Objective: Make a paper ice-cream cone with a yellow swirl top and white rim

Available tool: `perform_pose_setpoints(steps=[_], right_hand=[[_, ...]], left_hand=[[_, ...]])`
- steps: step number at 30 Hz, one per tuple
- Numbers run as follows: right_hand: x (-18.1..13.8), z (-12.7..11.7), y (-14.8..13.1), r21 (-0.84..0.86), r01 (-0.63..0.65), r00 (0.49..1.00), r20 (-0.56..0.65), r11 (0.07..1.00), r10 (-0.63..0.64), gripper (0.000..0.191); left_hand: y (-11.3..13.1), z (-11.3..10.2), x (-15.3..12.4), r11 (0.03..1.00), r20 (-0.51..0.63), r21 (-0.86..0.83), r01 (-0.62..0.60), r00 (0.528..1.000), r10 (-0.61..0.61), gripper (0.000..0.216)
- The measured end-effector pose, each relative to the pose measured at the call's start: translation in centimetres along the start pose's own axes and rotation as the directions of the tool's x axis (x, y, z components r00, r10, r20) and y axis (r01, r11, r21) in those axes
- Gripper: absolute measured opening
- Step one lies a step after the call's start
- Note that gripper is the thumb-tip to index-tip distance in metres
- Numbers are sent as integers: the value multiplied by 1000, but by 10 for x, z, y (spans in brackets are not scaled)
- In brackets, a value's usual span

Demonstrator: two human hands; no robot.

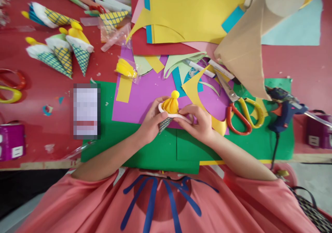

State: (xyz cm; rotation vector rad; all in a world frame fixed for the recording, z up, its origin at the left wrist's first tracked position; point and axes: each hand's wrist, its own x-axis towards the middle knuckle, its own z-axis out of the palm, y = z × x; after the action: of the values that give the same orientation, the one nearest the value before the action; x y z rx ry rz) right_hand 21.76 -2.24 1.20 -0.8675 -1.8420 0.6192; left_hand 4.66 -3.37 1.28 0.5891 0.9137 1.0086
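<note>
In the head view, the small cone with a dark lattice pattern over a pale grey-green ground is held up over the counter, between the two hands and in front of the person's chest. Its long axis slants: the tip points toward the person and slightly left, while the mouth faces away and a little right. The left hand is nearer to it, its grip clamped around the side of the mouth, thumb across the near rim. The right hand has thumb and fingers together on the narrow, white, soft-looking strip, which curves along the rim and runs off rightward into that pinch. So the cone lies to the left of the right grip, joined to it by the strip.

Above the rim rises a bright yellow, pleated, swirl-shaped top, matte like clay or foam, crowned by a smooth yellow ball.

Beneath the hands lie a flat purple sheet and a green sheet. To the right are scissors with glossy red and yellow loop handles and, farther over, a dark blue plastic glue gun.
</note>
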Motion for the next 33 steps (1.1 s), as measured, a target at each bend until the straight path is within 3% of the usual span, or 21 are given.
perform_pose_setpoints(steps=[6, 12, 17, 25, 29, 33], right_hand=[[0, 1, 0, -26, -3, 1000, 21, 1000, 3, 10], [-2, 1, -2, -4, -152, 988, 2, 988, 152, 27], [2, -2, -2, 37, -61, 994, 90, 997, 58, 15], [4, -4, -2, 15, 1, 999, 32, 1000, -1, 10], [3, -2, -1, -4, -15, 1000, 16, 1000, 15, 10], [1, 0, -2, 53, -102, 994, -30, 993, 103, 24]], left_hand=[[-3, 2, -2, 1000, 34, -26, 6, 999, -5, 65], [-4, -1, 1, 1000, -29, 21, 0, 1000, 1, 58], [0, -2, 2, 991, -18, -66, 115, 993, -116, 53], [1, 0, 3, 972, 58, -122, 200, 979, -194, 65], [0, 0, 2, 976, 97, -115, 187, 980, -176, 67], [1, -1, -1, 967, 108, -135, 218, 973, -204, 62]])
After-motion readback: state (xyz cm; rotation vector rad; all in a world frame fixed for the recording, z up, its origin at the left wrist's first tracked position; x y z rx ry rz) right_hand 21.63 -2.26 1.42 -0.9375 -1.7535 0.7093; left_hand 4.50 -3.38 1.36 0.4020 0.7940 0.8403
